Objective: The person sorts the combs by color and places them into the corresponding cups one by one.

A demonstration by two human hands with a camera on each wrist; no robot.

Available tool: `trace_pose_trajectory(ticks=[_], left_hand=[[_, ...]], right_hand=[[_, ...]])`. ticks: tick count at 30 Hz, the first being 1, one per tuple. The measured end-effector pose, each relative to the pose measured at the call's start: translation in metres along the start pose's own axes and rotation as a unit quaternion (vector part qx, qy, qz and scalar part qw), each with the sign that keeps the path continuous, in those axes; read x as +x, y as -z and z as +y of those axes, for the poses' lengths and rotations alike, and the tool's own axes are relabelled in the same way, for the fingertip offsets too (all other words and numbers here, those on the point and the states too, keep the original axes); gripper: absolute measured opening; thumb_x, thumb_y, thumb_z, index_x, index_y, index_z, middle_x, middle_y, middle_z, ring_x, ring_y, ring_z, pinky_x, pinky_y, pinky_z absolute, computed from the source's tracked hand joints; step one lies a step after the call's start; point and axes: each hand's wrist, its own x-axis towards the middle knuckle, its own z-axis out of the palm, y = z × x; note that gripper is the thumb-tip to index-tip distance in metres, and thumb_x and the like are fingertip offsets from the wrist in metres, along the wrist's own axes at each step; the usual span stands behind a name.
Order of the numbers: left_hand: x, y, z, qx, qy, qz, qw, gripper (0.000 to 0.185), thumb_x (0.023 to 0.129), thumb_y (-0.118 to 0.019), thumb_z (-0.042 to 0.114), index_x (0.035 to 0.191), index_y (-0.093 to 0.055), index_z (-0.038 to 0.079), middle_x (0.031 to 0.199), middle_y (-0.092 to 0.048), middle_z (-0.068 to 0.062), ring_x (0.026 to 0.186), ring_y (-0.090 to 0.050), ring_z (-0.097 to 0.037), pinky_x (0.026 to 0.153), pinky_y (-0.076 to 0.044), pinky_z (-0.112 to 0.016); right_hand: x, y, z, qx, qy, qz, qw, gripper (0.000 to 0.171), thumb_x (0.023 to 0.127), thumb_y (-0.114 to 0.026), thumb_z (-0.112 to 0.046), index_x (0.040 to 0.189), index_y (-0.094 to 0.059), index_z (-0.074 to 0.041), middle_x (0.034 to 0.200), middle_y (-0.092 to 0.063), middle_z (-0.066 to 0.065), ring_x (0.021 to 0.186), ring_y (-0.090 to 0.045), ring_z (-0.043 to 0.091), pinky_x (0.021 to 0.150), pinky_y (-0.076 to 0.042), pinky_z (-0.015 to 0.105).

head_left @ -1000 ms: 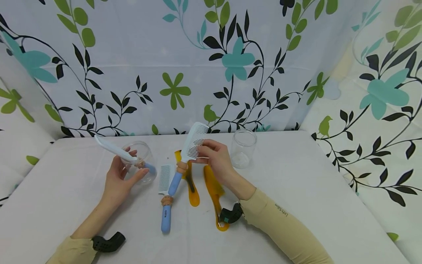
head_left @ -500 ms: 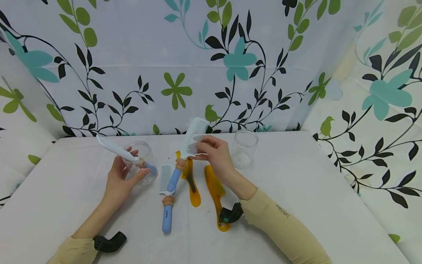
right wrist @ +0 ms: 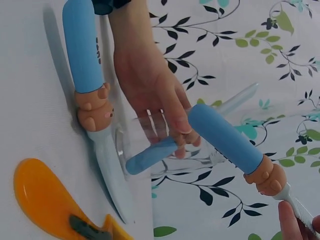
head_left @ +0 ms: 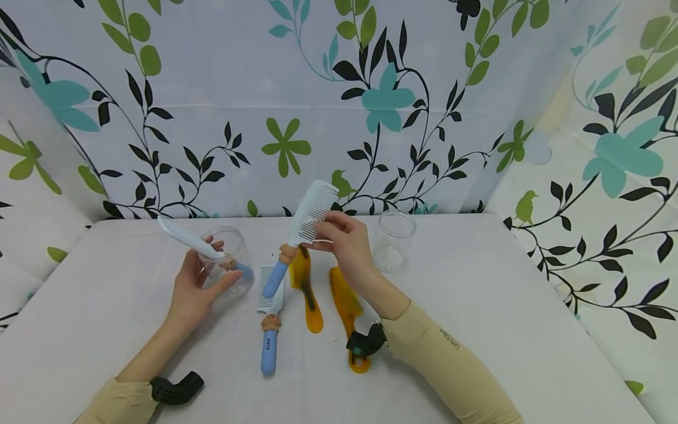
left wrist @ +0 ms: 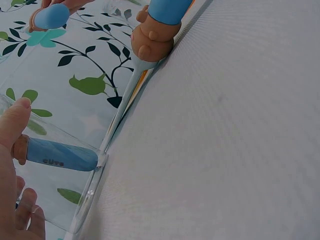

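The right hand [head_left: 351, 242] pinches a comb [head_left: 306, 219] by its toothed side between thumb and fingers. The left hand [head_left: 195, 285] grasps a jar [head_left: 237, 243].

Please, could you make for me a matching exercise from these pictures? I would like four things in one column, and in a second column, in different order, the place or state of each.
Things
1. left hand
2. right hand
3. right jar
4. orange combs

Place or state
A. lying on the table
B. gripping the left jar
C. standing upright with no comb inside
D. holding the raised comb by its white part

Right pairs: 1-B, 2-D, 3-C, 4-A
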Motion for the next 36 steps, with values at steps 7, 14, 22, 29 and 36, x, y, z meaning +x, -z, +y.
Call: trace_pose_trajectory(ticks=[7, 14, 22, 29, 36], left_hand=[[-0.001, 0.0, 0.003, -0.014, 0.001, -0.003, 0.9999, 0.083, 0.089, -0.075, 0.01, 0.156, -0.028, 0.027, 0.151, -0.047, -0.012, 0.145, -0.035, -0.032, 0.119, -0.031, -0.053], [0.0, 0.001, 0.001, -0.003, 0.005, -0.004, 1.0, 0.082, 0.09, -0.074, 0.013, 0.156, -0.028, 0.028, 0.151, -0.046, -0.012, 0.145, -0.037, -0.025, 0.12, -0.033, -0.047], [0.0, 0.0, 0.003, -0.013, 0.003, -0.002, 0.9999, 0.084, 0.089, -0.075, 0.01, 0.157, -0.028, 0.025, 0.151, -0.046, -0.013, 0.145, -0.036, -0.032, 0.118, -0.031, -0.056], [0.0, 0.0, 0.003, -0.013, 0.001, -0.003, 0.9999, 0.086, 0.088, -0.076, 0.01, 0.157, -0.027, 0.025, 0.151, -0.047, -0.012, 0.143, -0.037, -0.034, 0.118, -0.032, -0.055], [-0.001, 0.0, 0.002, -0.007, 0.006, -0.002, 1.0, 0.083, 0.089, -0.076, 0.012, 0.156, -0.028, 0.027, 0.15, -0.047, -0.011, 0.144, -0.038, -0.028, 0.119, -0.033, -0.05]], right_hand=[[-0.001, -0.007, -0.007, 0.003, 0.014, 0.011, 1.0, 0.027, 0.098, -0.059, -0.01, 0.122, -0.064, 0.002, 0.116, -0.068, 0.017, 0.095, -0.073, 0.021, 0.086, -0.061, 0.035], [-0.001, -0.012, -0.011, 0.011, 0.032, 0.022, 0.999, 0.028, 0.099, -0.06, -0.012, 0.123, -0.064, 0.001, 0.116, -0.068, 0.016, 0.095, -0.073, 0.023, 0.085, -0.061, 0.036], [0.001, -0.022, -0.015, 0.013, 0.087, 0.027, 0.996, 0.027, 0.099, -0.059, -0.01, 0.122, -0.064, 0.003, 0.115, -0.069, 0.019, 0.09, -0.072, 0.019, 0.084, -0.061, 0.038], [0.001, -0.033, -0.018, 0.0, 0.138, 0.042, 0.99, 0.025, 0.097, -0.061, -0.011, 0.118, -0.066, 0.002, 0.113, -0.071, 0.018, 0.095, -0.073, 0.024, 0.085, -0.061, 0.044], [0.002, -0.044, -0.02, 0.008, 0.197, 0.048, 0.979, 0.024, 0.097, -0.061, -0.007, 0.118, -0.066, 0.003, 0.114, -0.07, 0.02, 0.098, -0.072, 0.029, 0.084, -0.061, 0.043]])
